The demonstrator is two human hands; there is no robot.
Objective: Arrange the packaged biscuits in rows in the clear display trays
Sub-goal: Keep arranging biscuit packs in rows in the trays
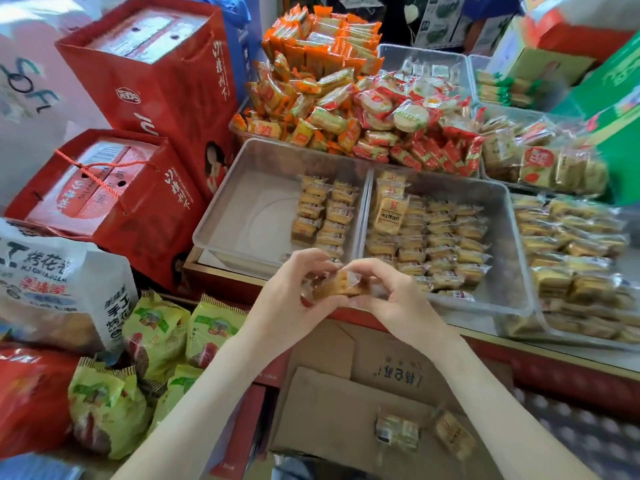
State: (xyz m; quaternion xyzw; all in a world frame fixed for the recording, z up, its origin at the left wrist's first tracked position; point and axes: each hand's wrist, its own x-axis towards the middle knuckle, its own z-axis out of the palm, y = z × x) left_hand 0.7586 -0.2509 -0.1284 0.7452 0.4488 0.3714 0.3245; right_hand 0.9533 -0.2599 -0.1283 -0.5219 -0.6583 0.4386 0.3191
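Both hands are together at centre, just short of the near rim of the tray point(242, 202). The left hand point(291, 289) and right hand point(391, 296) each curl their fingers round opposite ends of a small bunch of packs point(343, 287), fingertips nearly meeting on top. The bunch is held clear of the tray, not yet set down. I cannot tell the count in the bunch, as the wrappers blur together. Directly beyond the hands, the tray carries two rows point(325, 216) of packs against its right wall. The rest of its floor, beyond and left of the hands, is bare. Beyond and right of the right hand, a second tray point(509, 237) is filled with rows across most of its floor. Below the forearms, a box point(346, 403) holds two loose packs point(396, 433), likely the supply. Step in hand, as I judge it: squaring up a bunch before placing it, with the near tray roughly a third filled. The next move calls for carrying the bunch forward over the near rim and lowering it just left of the existing rows to start a third. The packs should face and lean as their neighbours do, touching them without toppling them. Both hands should release together so the bunch does not fan out.
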